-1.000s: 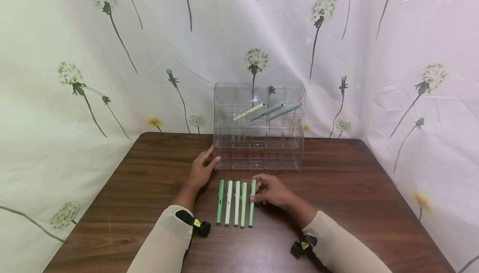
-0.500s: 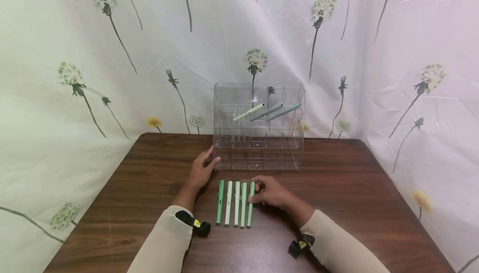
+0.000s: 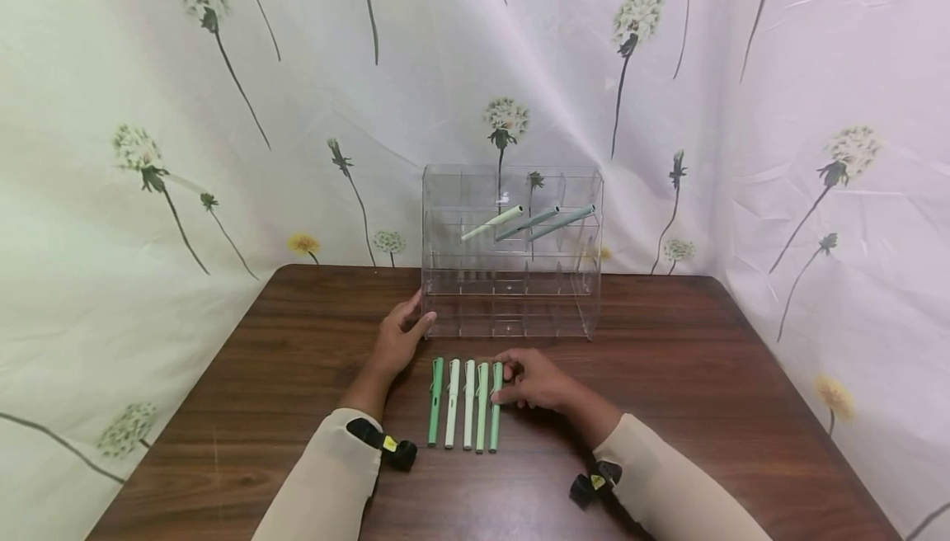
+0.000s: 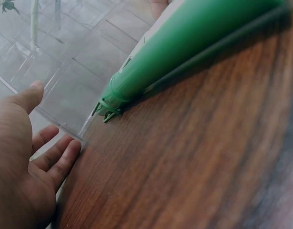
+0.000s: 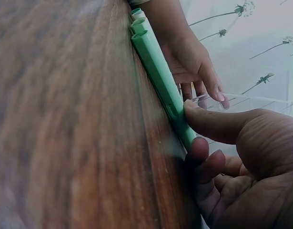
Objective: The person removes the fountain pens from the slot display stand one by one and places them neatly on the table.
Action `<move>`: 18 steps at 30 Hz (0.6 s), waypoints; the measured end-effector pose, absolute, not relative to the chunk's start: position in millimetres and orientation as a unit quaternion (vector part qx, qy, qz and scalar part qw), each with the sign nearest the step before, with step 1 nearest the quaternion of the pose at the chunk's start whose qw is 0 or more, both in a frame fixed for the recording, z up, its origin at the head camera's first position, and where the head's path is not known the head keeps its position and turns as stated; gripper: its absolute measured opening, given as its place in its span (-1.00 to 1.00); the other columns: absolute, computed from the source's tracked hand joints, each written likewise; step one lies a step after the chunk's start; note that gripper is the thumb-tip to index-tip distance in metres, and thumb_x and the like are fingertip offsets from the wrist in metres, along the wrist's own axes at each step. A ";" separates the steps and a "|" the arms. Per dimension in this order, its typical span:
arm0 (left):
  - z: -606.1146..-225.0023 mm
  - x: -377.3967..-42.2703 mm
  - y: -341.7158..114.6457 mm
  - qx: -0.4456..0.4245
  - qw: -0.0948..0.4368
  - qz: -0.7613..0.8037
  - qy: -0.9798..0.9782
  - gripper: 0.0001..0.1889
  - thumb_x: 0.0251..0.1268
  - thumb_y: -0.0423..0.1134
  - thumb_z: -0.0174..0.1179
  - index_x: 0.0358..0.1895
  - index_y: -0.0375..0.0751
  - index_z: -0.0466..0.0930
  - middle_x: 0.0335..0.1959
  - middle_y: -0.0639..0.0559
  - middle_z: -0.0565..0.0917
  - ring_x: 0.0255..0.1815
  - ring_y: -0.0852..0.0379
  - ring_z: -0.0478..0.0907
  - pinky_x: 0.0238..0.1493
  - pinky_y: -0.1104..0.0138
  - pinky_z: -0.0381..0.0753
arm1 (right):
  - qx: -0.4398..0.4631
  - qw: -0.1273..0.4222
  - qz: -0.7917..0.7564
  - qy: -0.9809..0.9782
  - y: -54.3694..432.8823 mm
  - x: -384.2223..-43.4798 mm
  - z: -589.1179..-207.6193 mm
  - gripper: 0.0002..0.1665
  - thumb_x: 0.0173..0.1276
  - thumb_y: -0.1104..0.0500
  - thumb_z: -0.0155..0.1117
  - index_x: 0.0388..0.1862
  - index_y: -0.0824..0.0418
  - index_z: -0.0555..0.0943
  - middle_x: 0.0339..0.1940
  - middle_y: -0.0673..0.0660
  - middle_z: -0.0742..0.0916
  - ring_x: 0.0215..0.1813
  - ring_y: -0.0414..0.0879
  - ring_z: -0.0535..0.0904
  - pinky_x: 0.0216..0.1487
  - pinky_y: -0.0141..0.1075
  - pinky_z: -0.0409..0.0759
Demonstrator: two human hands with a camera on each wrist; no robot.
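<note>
Pinching rightmost green pen point(image 3: 495, 422) in right hand point(image 3: 543, 380), touching clear rack point(image 3: 512, 256) (holding three pens point(image 3: 566, 222)) with fairly straight-fingered left hand point(image 3: 397, 341).

The left hand point(image 3: 396, 346) extends its fingers point(image 4: 64, 163); the right hand point(image 3: 542, 380) curls, pinching.

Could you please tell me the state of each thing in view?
Clear organizer: standing upright on the table.
Three upper pens: slanted in the organizer.
Four pens: lying in a row on the table.
Rightmost pen: beside them, pinched by the right hand.
Left hand: fingers extended at the organizer's side.
</note>
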State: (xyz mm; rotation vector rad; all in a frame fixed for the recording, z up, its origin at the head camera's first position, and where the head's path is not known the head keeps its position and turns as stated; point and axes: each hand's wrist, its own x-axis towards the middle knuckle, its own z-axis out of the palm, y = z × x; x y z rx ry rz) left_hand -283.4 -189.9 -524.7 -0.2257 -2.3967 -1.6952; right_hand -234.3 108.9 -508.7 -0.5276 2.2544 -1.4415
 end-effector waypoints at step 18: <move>-524.1 -282.8 -191.5 -0.077 0.091 -0.569 -0.814 -0.31 0.67 -0.10 0.29 0.72 -0.04 0.30 0.56 -0.29 0.50 0.45 -0.27 0.59 0.39 -0.03 0.60 | -0.191 0.201 -0.540 0.795 112.5 -234.6 -511.5 -0.13 0.34 0.27 0.65 0.54 0.43 0.46 -0.17 0.11 0.62 -0.50 -0.13 0.58 -0.50 -0.34 0.54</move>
